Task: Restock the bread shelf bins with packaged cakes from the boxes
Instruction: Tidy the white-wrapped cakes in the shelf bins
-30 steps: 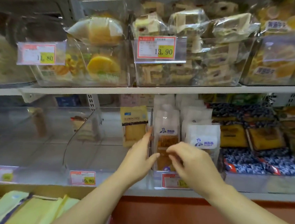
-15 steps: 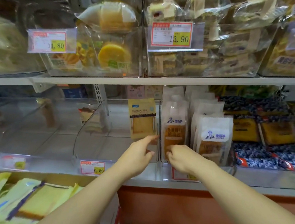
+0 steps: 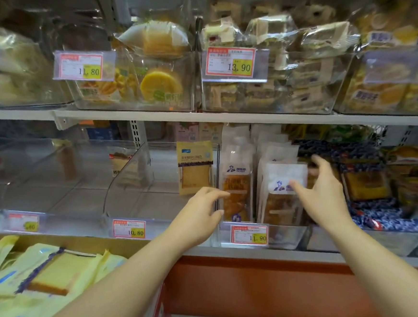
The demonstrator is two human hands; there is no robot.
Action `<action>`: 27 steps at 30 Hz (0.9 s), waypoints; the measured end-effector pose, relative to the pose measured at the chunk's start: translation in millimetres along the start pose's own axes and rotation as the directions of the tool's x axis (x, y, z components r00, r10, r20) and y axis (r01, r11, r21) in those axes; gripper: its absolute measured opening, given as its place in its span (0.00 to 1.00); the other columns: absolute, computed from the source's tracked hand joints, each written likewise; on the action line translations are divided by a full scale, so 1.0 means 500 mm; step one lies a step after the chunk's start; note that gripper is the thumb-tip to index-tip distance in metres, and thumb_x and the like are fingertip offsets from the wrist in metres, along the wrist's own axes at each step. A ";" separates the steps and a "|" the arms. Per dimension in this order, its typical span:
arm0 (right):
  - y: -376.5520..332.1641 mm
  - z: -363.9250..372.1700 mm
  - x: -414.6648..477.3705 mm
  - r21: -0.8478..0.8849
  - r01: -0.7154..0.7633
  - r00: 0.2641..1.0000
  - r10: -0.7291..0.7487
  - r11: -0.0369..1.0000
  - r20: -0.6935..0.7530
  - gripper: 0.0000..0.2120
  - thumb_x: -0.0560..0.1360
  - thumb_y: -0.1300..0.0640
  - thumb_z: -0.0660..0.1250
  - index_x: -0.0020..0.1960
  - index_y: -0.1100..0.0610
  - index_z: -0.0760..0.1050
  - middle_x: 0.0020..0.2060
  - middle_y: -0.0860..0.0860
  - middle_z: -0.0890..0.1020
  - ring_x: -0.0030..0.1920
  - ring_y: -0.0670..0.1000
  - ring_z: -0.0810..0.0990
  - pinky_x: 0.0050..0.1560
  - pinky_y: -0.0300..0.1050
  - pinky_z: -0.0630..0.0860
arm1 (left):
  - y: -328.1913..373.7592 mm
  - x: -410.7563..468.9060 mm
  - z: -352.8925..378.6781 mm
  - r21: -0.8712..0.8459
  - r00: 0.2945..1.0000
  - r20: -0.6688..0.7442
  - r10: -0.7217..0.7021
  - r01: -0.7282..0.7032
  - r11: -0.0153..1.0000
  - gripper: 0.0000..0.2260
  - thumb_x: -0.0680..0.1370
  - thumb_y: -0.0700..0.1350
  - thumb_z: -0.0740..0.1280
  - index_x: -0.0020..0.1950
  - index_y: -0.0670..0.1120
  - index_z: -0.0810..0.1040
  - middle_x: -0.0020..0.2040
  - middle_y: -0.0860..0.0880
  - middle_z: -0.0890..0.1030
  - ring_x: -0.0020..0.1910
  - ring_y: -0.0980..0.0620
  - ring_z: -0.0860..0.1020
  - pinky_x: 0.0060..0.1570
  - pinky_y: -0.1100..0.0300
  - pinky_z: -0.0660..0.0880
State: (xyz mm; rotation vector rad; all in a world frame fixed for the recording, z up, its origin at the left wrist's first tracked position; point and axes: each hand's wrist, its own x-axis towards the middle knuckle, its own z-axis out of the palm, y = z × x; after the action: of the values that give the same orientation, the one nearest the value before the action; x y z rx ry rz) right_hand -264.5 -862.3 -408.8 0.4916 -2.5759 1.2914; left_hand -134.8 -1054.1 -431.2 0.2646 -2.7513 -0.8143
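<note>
A cardboard box (image 3: 34, 238) at the lower left holds several yellow packaged cakes (image 3: 56, 275). One matching yellow cake pack (image 3: 194, 167) stands upright at the right side of a nearly bare clear bin (image 3: 126, 177) on the lower shelf. To its right a clear bin (image 3: 284, 235) holds several white packs (image 3: 285, 179). My left hand (image 3: 202, 214) rests with relaxed fingers at the divider between these two bins, holding nothing. My right hand (image 3: 324, 192) is spread open, its fingers touching the front white pack.
The upper shelf (image 3: 231, 117) carries clear bins full of cakes, with price tags 11.80 (image 3: 81, 67) and 13.90 (image 3: 231, 62). Dark blue packs (image 3: 383, 217) fill the lower shelf's right side. An orange panel (image 3: 280, 289) runs below the shelf edge.
My right hand has opened and moved right and up onto the front white pack. My left hand stays by the divider. The view has shifted slightly.
</note>
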 end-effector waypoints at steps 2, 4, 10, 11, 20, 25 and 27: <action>0.007 -0.001 0.004 0.024 0.067 0.998 -0.067 0.997 0.020 0.11 0.74 0.58 0.70 0.56 0.57 0.76 0.45 0.49 0.80 0.50 0.53 0.78 0.39 0.36 0.68 | 0.019 0.002 0.006 0.024 1.000 -0.009 0.021 -0.020 1.000 0.17 0.80 0.44 0.63 0.69 0.53 0.71 0.70 0.55 0.68 0.69 0.57 0.66 0.65 0.66 0.61; 0.002 -0.002 0.006 0.036 0.151 0.988 -0.152 0.988 0.027 0.02 0.75 0.58 0.69 0.44 0.55 0.76 0.37 0.46 0.79 0.44 0.51 0.79 0.36 0.35 0.68 | 0.035 0.013 0.012 0.039 0.999 -0.014 0.038 -0.037 0.999 0.17 0.80 0.46 0.63 0.69 0.53 0.72 0.70 0.54 0.68 0.69 0.56 0.66 0.68 0.59 0.63; -0.074 0.011 0.024 0.289 0.198 0.979 -0.203 0.937 -0.013 0.07 0.77 0.57 0.66 0.46 0.62 0.76 0.41 0.57 0.81 0.43 0.54 0.80 0.46 0.52 0.77 | 0.062 0.051 0.031 -0.071 0.994 -0.107 -0.009 0.001 0.997 0.31 0.76 0.52 0.68 0.76 0.54 0.58 0.72 0.54 0.68 0.71 0.53 0.67 0.69 0.47 0.66; -0.081 0.020 0.024 0.345 0.163 0.984 -0.177 0.924 0.008 0.06 0.77 0.58 0.66 0.47 0.60 0.76 0.41 0.55 0.82 0.44 0.52 0.81 0.46 0.49 0.77 | 0.058 0.056 0.035 -0.099 0.990 -0.137 -0.039 0.026 0.995 0.33 0.75 0.52 0.69 0.76 0.55 0.57 0.72 0.54 0.68 0.70 0.53 0.68 0.68 0.46 0.67; -0.018 0.026 0.044 0.080 0.330 0.942 -0.322 0.941 -0.098 0.19 0.75 0.59 0.69 0.65 0.56 0.73 0.57 0.50 0.76 0.59 0.48 0.74 0.61 0.39 0.70 | 0.030 0.072 0.050 0.322 0.933 -0.353 0.067 0.054 0.945 0.52 0.71 0.50 0.74 0.75 0.58 0.33 0.74 0.39 0.54 0.72 0.37 0.62 0.69 0.42 0.62; 0.058 0.040 0.088 -0.010 0.151 0.972 -0.147 0.988 0.181 0.46 0.68 0.53 0.76 0.77 0.50 0.51 0.69 0.53 0.70 0.68 0.55 0.69 0.65 0.48 0.70 | 0.020 0.105 0.071 0.601 0.996 -0.063 0.061 -0.010 0.799 0.47 0.70 0.62 0.71 0.76 0.62 0.39 0.72 0.43 0.24 0.76 0.36 0.40 0.69 0.31 0.44; 0.068 0.055 0.105 0.005 0.149 0.957 -0.146 0.989 0.252 0.50 0.67 0.52 0.77 0.77 0.51 0.47 0.68 0.51 0.72 0.64 0.53 0.74 0.60 0.43 0.72 | 0.012 0.116 0.074 0.600 0.999 0.003 -0.043 0.033 0.799 0.47 0.71 0.62 0.69 0.75 0.63 0.37 0.73 0.42 0.26 0.76 0.38 0.38 0.68 0.31 0.39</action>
State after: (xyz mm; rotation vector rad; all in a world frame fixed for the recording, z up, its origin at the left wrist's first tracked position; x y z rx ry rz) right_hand -327.0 -876.1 -432.2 0.8804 -2.6839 1.2289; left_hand -201.5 -1044.8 -446.5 0.4303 -2.9472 0.0911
